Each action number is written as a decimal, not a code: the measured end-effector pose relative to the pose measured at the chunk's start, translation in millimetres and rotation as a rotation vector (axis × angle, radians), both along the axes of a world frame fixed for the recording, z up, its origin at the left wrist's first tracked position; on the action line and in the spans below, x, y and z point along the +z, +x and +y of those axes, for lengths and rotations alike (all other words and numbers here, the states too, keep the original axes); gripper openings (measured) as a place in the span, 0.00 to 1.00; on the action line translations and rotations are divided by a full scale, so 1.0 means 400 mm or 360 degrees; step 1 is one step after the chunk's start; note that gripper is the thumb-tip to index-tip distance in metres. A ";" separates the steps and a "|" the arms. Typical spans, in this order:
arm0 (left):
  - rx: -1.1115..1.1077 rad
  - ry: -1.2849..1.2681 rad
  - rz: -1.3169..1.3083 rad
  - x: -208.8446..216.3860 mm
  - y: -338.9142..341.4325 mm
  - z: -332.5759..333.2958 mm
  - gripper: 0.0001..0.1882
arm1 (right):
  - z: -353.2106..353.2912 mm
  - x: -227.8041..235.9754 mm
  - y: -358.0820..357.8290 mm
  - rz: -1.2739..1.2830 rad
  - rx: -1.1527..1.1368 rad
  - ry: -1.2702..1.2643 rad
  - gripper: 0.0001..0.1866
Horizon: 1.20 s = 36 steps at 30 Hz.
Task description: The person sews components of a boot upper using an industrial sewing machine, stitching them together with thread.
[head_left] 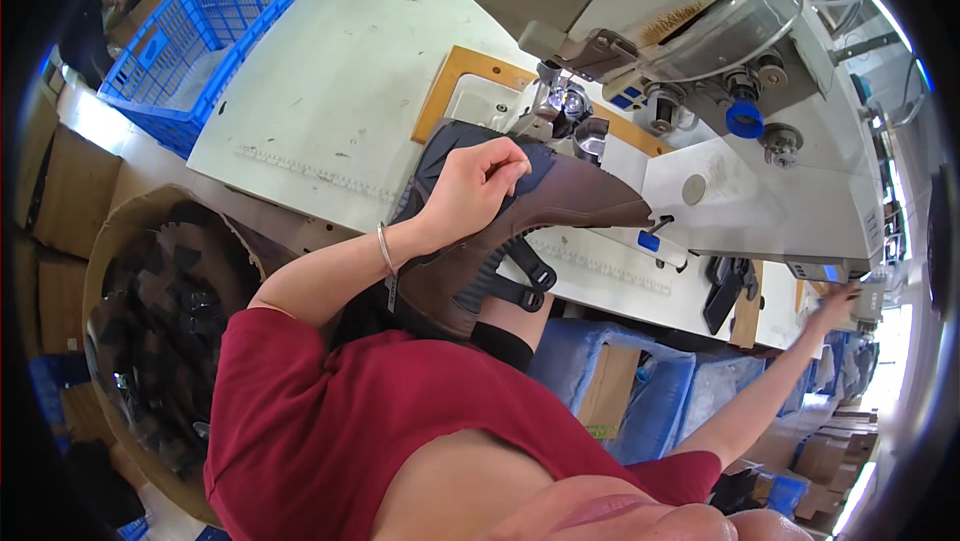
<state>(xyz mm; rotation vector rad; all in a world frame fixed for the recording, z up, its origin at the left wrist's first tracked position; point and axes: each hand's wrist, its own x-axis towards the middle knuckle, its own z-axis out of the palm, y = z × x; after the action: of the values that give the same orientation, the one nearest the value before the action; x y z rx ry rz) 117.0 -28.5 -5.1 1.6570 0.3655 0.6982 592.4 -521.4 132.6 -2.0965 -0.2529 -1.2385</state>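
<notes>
At the left I see a blue plastic crate (pixel 170 126) beside the white worktable (pixel 320 61), with a round cardboard bin (pixel 100 381) of dark pieces nearer the person. Next along, I have the left hand (pixel 475 186) resting on the dark panel of a brown boot upper (pixel 590 201), fingers curled together and thumb against forefinger; the upper sits just beside the metal head (pixel 570 106) of the machine (pixel 770 196) and reaches over the table's near edge. At the far right, the right hand (pixel 832 309) is at a small grey box (pixel 868 301), but I cannot tell its grip.
</notes>
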 end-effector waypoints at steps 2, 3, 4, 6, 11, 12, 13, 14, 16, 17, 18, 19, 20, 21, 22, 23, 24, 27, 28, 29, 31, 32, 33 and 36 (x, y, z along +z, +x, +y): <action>-0.0014 0.0020 -0.0020 0.005 -0.006 0.004 0.05 | 0.000 -0.032 -0.009 0.0425 0.0628 0.0657 0.33; -0.0068 0.0052 0.0027 0.008 -0.008 0.005 0.05 | 0.005 -0.019 -0.001 0.0463 0.0546 0.0813 0.33; -0.0067 0.0063 0.0021 0.011 -0.009 0.006 0.05 | 0.004 0.013 0.010 0.0363 0.0579 0.0755 0.32; -0.0140 0.0066 0.0013 0.014 -0.013 0.005 0.04 | -0.002 0.160 0.050 0.0304 0.0390 0.0390 0.33; -0.0233 0.0167 -0.0019 0.000 -0.028 -0.003 0.03 | -0.017 0.219 0.085 0.0567 0.0476 -0.0007 0.30; -0.0233 0.0191 -0.0046 -0.003 -0.032 -0.001 0.03 | -0.019 0.177 0.075 0.0621 0.0473 0.0285 0.31; -0.0259 0.0202 -0.0020 -0.006 -0.034 0.001 0.03 | -0.018 0.114 0.063 0.0723 0.0501 0.0273 0.31; -0.0227 0.0201 -0.0094 -0.009 -0.036 0.008 0.03 | -0.009 0.029 0.051 0.0456 0.0572 0.0488 0.33; -0.0222 0.0409 0.0038 -0.009 -0.040 0.028 0.04 | 0.004 -0.037 0.047 0.0176 0.0654 0.0690 0.35; -0.0213 0.0402 0.0015 -0.008 -0.040 0.039 0.04 | 0.007 -0.037 0.050 0.0100 0.0699 0.0772 0.35; -0.0207 0.0707 0.0062 -0.006 -0.039 0.052 0.04 | 0.015 -0.032 0.051 0.0063 0.0801 0.0865 0.35; -0.0210 0.1016 0.0112 -0.004 -0.039 0.066 0.04 | 0.024 -0.007 0.049 0.0036 0.0729 0.0871 0.35; -0.0228 0.1022 0.0124 -0.004 -0.036 0.077 0.04 | 0.031 0.044 0.042 0.0215 0.0748 0.0906 0.34; -0.0056 0.1185 0.0066 -0.004 -0.032 0.088 0.05 | 0.042 0.092 0.022 0.0321 0.0755 0.0908 0.32; 0.0093 0.1393 0.0065 -0.007 -0.028 0.099 0.07 | 0.062 0.121 -0.013 0.0405 0.0737 0.0942 0.32; 0.0122 0.1243 0.0201 -0.011 -0.022 0.113 0.09 | 0.095 0.140 -0.063 0.0284 0.0455 0.0662 0.29; 0.0075 0.1036 0.0241 -0.016 -0.024 0.127 0.09 | 0.140 0.144 -0.128 0.0180 0.0165 0.0428 0.26; -0.0115 0.0892 0.0492 -0.037 -0.027 0.157 0.10 | 0.339 0.053 -0.390 -0.0406 0.0304 0.0736 0.19; -0.0243 0.0931 0.0679 -0.044 -0.025 0.160 0.12 | 0.415 -0.017 -0.486 -0.0425 0.0350 0.0776 0.16; -0.0217 0.0944 0.0649 -0.051 -0.023 0.163 0.12 | 0.493 -0.084 -0.561 -0.0040 0.0710 0.0516 0.14; -0.0149 0.1304 0.0455 -0.061 -0.018 0.164 0.13 | 0.641 -0.250 -0.700 0.0665 0.1351 -0.0396 0.19; -0.0162 0.1311 0.0501 -0.064 -0.015 0.163 0.13 | 0.701 -0.282 -0.703 0.1010 0.1536 -0.0535 0.27; -0.0146 0.1305 0.0448 -0.068 -0.012 0.162 0.13 | 0.762 -0.314 -0.688 0.1051 0.1630 -0.0541 0.31; -0.0113 0.1245 0.0452 -0.081 -0.007 0.151 0.13 | 0.874 -0.359 -0.623 0.1691 0.1694 -0.0627 0.31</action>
<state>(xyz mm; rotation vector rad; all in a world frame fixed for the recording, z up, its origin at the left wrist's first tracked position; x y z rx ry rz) 114.4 31.8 -37.6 2.5135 0.2392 0.5826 343.1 -171.7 -10.8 -2.0891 -0.9673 0.5827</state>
